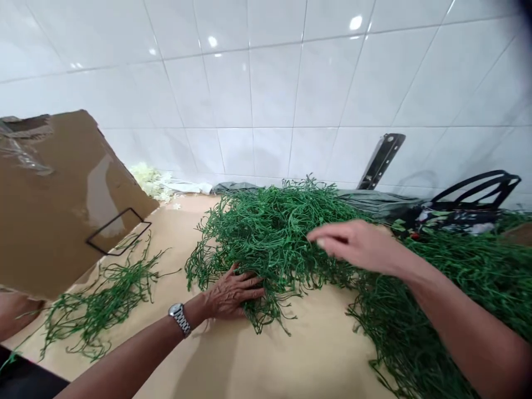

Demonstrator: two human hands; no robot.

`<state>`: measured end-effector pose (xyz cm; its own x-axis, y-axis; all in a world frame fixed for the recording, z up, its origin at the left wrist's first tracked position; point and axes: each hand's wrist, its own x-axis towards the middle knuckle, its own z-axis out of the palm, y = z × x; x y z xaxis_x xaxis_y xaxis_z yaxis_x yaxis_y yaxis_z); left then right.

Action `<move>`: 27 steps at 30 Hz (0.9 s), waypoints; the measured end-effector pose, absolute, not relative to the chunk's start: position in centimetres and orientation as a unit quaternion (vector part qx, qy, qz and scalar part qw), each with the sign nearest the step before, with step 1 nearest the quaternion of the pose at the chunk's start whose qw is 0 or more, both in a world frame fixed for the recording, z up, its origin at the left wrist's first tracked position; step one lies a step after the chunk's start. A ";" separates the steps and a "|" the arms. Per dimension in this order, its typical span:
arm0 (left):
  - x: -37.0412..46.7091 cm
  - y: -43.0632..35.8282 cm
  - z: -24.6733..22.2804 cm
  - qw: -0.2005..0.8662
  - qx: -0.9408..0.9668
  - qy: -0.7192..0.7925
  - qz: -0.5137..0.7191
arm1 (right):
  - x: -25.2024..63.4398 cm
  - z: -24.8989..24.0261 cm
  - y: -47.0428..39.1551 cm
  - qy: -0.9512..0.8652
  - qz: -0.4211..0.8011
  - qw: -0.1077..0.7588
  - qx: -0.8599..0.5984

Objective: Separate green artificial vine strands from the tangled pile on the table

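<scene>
A large tangled heap of thin green stems [282,227] lies across the middle of the tan table. My left hand [233,293], with a silver watch [179,320] on the wrist, rests at the heap's lower left edge, fingers spread over some strands. My right hand [353,241] is above the right part of the heap, slightly blurred, its index finger and thumb pointing left with a gap between their tips. Nothing shows between those fingertips.
At the left leans a brown cardboard piece [62,194] with a black wire frame [133,235]. A smaller bunch of stems [108,305] lies beside it. More green stems [403,321] and a black-handled bag [457,216] are at the right. A metal bracket [381,160] leans on the tiled wall.
</scene>
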<state>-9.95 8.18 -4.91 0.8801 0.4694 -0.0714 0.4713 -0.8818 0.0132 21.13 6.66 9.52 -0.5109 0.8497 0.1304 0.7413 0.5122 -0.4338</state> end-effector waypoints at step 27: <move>-8.0 6.7 -0.1 0.025 0.945 0.314 -0.089 | 20.9 19.8 11.0 -0.729 -0.293 0.218 -0.579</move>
<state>-7.99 6.71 -0.08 0.7868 0.5888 -0.1851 0.5979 -0.8015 -0.0082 20.88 11.02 19.80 -0.2340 0.7166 0.6571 0.9720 0.1572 0.1748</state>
